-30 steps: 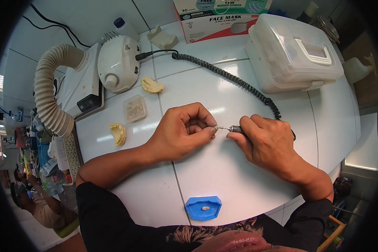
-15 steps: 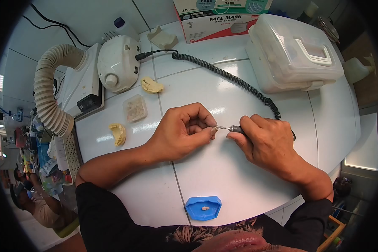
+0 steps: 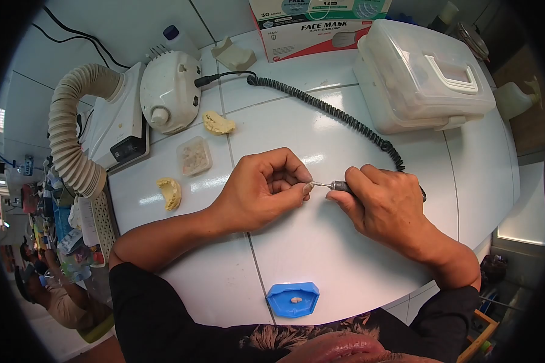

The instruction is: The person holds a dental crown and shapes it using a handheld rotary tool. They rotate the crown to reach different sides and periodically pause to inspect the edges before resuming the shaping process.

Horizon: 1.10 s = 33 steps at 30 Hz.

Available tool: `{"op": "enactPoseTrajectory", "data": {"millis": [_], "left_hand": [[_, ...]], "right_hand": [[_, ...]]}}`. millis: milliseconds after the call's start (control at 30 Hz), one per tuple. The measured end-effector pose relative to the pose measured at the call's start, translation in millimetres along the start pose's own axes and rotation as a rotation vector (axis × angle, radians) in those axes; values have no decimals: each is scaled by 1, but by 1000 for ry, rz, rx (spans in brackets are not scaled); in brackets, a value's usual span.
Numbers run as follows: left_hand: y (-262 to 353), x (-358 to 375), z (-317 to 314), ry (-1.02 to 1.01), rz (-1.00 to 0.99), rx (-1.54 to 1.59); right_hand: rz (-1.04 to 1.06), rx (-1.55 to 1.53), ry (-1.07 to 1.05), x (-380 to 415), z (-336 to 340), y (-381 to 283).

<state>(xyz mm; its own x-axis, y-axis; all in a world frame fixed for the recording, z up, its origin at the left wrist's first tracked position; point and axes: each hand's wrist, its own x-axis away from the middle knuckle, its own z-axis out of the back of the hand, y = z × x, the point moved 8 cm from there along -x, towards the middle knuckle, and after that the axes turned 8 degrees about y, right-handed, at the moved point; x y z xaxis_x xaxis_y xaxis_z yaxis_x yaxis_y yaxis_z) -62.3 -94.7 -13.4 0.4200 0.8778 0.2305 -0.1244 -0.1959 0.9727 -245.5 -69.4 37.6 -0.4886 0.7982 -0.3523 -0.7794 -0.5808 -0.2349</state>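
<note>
My right hand [image 3: 389,202] is closed around a rotary handpiece [image 3: 340,186] with a dark grip. Its thin metal bur [image 3: 322,184] points left and meets the fingertips of my left hand [image 3: 263,187]. Thumb and forefinger of that left hand are pinched together on a tiny piece that is too small and covered to name. A black coiled cord [image 3: 330,109] runs from a white control unit [image 3: 171,91] toward my right hand. Close to my body lies a blue tray [image 3: 292,310] with a small tooth-coloured piece [image 3: 296,300] in it.
Yellowish dental casts [image 3: 169,193] and a clear box of small pieces [image 3: 195,156] lie left of my hands. A ribbed hose [image 3: 66,127] curves at far left. A face mask box [image 3: 321,39] and a clear carry case [image 3: 424,78] stand behind. Another person [image 3: 66,296] sits at lower left.
</note>
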Motion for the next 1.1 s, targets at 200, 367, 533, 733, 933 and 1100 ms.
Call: {"op": "enactPoseTrajectory", "data": {"millis": [200, 367, 533, 733, 933, 1100], "left_hand": [[1, -4, 1, -7, -82, 126], [3, -3, 1, -2, -48, 155], [-1, -4, 2, -15, -53, 127], [0, -3, 2, -3, -42, 108], [0, -2, 2, 8, -17, 109], [-1, -1, 2, 15, -26, 95]], "right_hand": [[-29, -30, -10, 0, 3, 3], [-53, -59, 3, 1, 5, 4], [-39, -54, 24, 2, 5, 5], [-34, -45, 23, 2, 4, 4], [-25, -17, 35, 2, 3, 2], [-17, 10, 33, 3, 2, 0]]}}
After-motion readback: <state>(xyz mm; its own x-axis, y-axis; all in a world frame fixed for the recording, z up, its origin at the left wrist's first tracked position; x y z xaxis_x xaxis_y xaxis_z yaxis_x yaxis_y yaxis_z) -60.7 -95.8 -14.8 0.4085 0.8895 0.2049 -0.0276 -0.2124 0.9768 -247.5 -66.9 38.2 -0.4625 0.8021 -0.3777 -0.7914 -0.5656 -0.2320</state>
